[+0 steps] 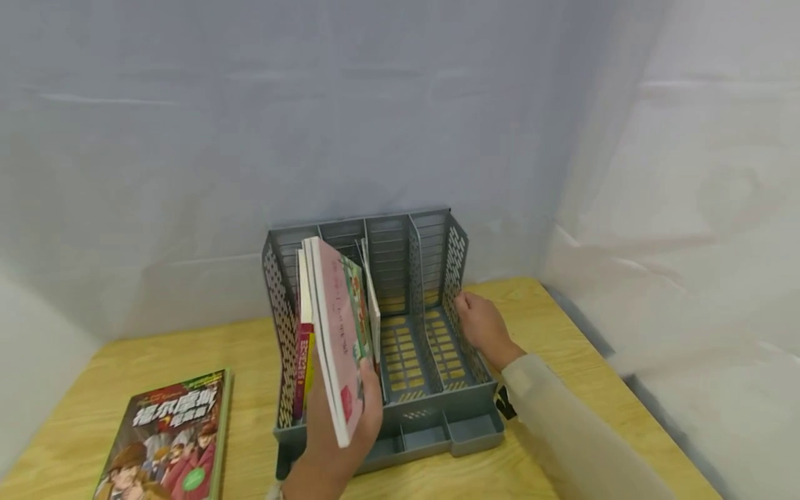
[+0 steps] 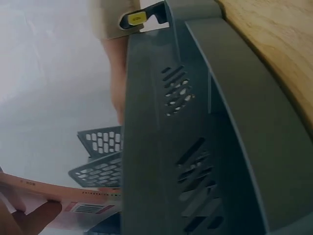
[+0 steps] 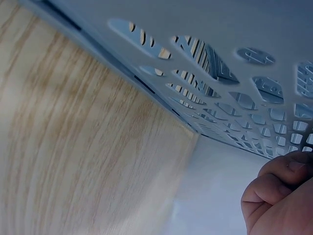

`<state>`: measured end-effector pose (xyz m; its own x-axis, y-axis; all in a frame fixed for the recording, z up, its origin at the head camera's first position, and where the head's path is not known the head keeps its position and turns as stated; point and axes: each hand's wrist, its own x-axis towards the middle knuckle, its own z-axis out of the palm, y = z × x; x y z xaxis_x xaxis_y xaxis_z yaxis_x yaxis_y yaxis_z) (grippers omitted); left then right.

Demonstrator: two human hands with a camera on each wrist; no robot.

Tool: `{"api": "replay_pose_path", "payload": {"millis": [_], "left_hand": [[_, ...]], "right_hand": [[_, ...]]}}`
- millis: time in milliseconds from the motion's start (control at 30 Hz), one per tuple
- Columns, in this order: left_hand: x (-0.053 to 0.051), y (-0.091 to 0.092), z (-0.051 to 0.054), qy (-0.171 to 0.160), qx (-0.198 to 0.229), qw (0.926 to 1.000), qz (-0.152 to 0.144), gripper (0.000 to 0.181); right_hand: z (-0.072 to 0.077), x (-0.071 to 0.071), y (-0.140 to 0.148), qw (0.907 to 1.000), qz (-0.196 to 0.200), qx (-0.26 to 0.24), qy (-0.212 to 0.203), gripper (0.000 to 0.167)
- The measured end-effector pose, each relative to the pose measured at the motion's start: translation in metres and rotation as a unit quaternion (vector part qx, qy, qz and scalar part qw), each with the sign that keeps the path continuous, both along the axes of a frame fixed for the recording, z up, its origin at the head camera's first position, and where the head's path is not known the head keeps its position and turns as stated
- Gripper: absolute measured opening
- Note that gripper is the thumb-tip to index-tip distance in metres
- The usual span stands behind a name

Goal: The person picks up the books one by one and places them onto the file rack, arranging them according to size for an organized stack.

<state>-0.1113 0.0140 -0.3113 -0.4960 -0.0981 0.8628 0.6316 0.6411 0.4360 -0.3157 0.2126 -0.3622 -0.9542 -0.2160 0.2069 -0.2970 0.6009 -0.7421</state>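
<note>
In the head view my left hand grips a thin pink-covered book, apparently with another thin one against it, tilted upright over the left part of a grey desktop book rack. A barcode on pink printing shows beside the fingers in the left wrist view. My right hand grips the edge of the rack's right side wall; its curled fingers also show in the right wrist view. Inside the rack, books with a magenta and yellow spine stand at the left, and a thin pale book stands behind the pink one.
A comic-style book lies flat on the wooden table left of the rack. Low tray compartments run along the rack's front. White sheeting hangs behind and to the right.
</note>
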Motion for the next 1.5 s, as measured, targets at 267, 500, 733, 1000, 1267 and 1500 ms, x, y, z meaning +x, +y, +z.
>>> {"api": "replay_pose_path", "payload": {"millis": [267, 500, 733, 1000, 1267, 1500], "left_hand": [[-0.014, -0.002, -0.019, -0.107, -0.06, 0.9882, 0.091, 0.076], [-0.03, -0.013, -0.01, -0.231, -0.113, 0.965, 0.054, 0.077], [-0.043, -0.02, -0.014, -0.42, -0.077, 0.9035, 0.038, 0.09], [-0.048, -0.021, -0.015, -0.445, -0.083, 0.8915, 0.018, 0.099], [-0.046, -0.02, -0.014, -0.452, -0.065, 0.8891, 0.026, 0.102], [-0.046, -0.021, -0.019, -0.475, -0.094, 0.8747, 0.025, 0.102]], "right_hand": [[-0.004, 0.001, -0.001, 0.9999, -0.008, -0.005, 0.006, 0.047], [-0.005, -0.001, -0.006, 0.9999, -0.007, -0.009, 0.0, 0.048], [-0.007, -0.001, -0.002, 0.9999, -0.004, -0.005, 0.012, 0.044], [-0.005, 0.0, 0.005, 0.9998, 0.007, -0.008, 0.014, 0.046], [-0.004, 0.001, 0.001, 1.0, 0.007, -0.002, 0.001, 0.045], [-0.003, 0.0, 0.001, 0.9998, 0.021, -0.003, 0.003, 0.045]]}}
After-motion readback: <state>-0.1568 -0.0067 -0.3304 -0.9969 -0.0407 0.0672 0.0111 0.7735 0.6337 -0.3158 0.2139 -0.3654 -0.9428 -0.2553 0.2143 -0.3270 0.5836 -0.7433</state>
